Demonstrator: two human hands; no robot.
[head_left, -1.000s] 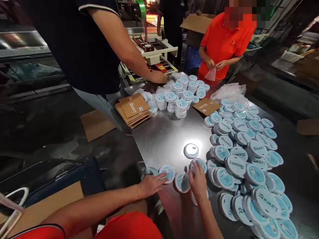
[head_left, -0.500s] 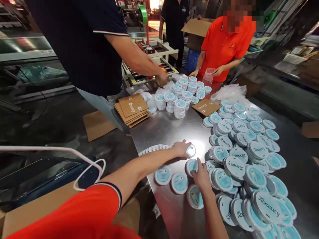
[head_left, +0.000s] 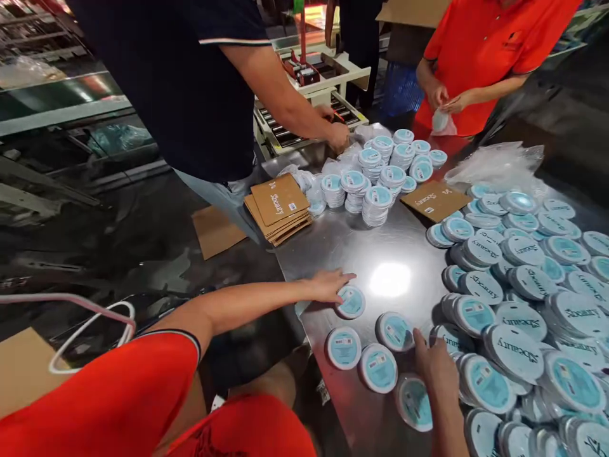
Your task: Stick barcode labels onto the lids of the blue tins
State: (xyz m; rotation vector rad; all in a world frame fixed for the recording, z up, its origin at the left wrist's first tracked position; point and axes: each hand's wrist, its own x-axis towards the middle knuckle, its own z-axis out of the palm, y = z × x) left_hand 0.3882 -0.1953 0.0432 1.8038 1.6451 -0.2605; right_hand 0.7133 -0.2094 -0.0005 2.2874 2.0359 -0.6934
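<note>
My left hand lies flat on the steel table, fingers stretched out, its fingertips touching a round blue-faced tin. My right hand rests palm down among more tins, fingers partly curled, beside one tin and above another. Two further tins lie face up between my hands. A large heap of the same tins, some showing a printed white lid, covers the table to the right.
Stacked tins and brown card sleeves sit at the far end. A person in a dark shirt reaches there; another in orange handles a bag. Clear plastic bags lie at right; a taping machine stands behind.
My left hand drew the tin it reached back toward me along the table. My right hand shifted right toward the heap. The view has tilted down and left.
</note>
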